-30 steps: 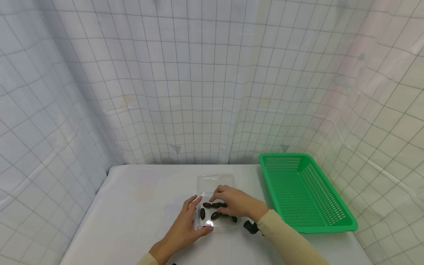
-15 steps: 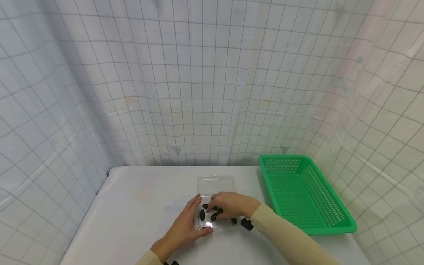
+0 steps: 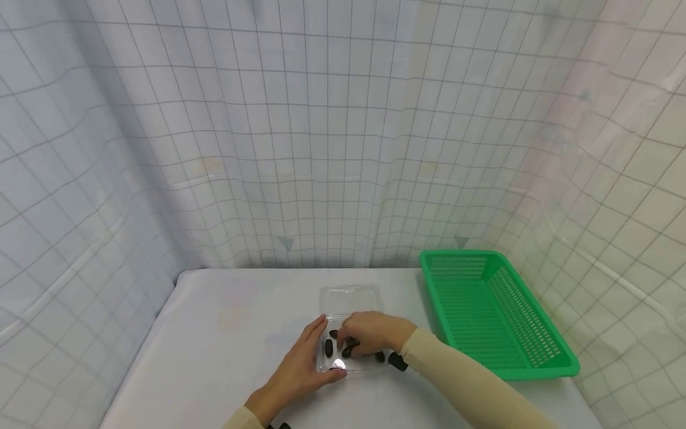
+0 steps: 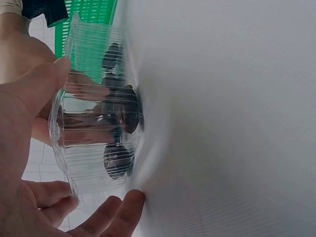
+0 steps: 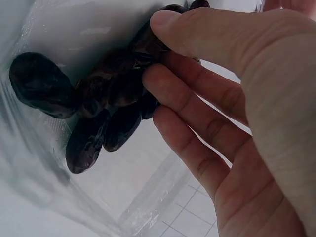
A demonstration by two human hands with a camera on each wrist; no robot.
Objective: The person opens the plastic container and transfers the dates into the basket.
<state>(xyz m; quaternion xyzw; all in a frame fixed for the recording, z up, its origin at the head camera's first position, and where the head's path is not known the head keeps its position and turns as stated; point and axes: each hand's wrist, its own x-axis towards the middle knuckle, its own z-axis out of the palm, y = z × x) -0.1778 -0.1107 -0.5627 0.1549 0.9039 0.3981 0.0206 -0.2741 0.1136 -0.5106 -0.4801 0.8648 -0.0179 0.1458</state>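
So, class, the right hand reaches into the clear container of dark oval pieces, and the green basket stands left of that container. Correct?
Wrong side: in the head view, the green basket stands right of the clear container. The right hand does reach in.

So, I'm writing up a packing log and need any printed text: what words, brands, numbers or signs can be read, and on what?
None: no readable text on the box, fruit, basket or curtain.
The curtain's faint marks show no legible lettering.
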